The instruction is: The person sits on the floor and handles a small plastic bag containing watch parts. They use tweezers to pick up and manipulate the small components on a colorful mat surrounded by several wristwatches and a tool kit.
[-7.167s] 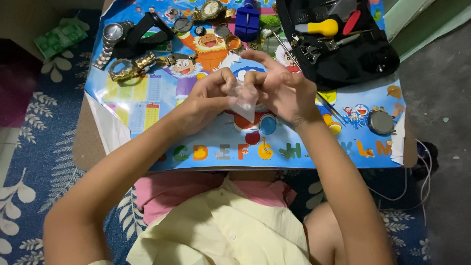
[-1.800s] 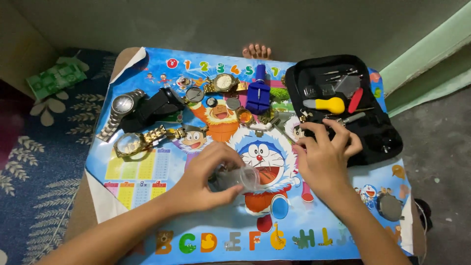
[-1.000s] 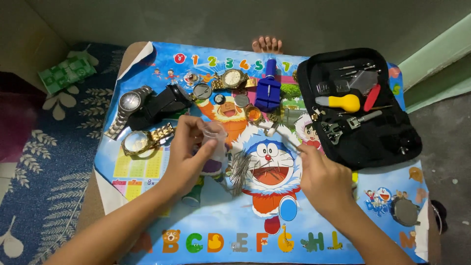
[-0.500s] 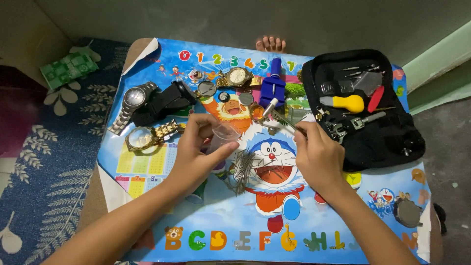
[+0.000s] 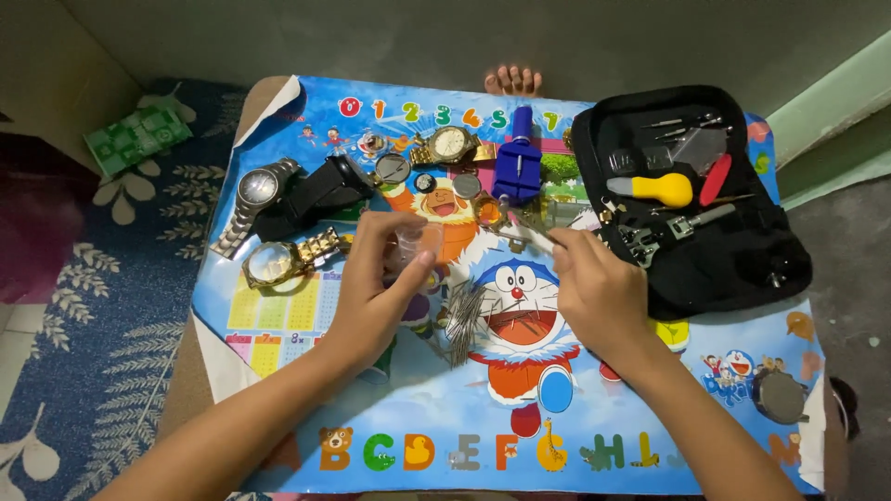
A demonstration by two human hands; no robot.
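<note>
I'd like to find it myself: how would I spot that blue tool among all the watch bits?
Start at the colourful cartoon mat and follow its top row of numbers to the middle. The blue tool stands just below, left of the black zip case. It is the only solid blue blocky piece among round metal watches.

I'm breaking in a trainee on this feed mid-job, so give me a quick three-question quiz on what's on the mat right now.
1. True or false: the left hand holds a small clear container.
2. What lies on the mat between the two hands? A) a pile of thin metal pins B) a coil of wire C) a screwdriver
3. Which tool in the black tool case has a yellow handle, and where does it sit relative to the right hand?

Key
1. True.
2. A, the pile of thin metal pins.
3. A yellow-handled tool lying in the case, above and to the right of the right hand in the picture.
</note>
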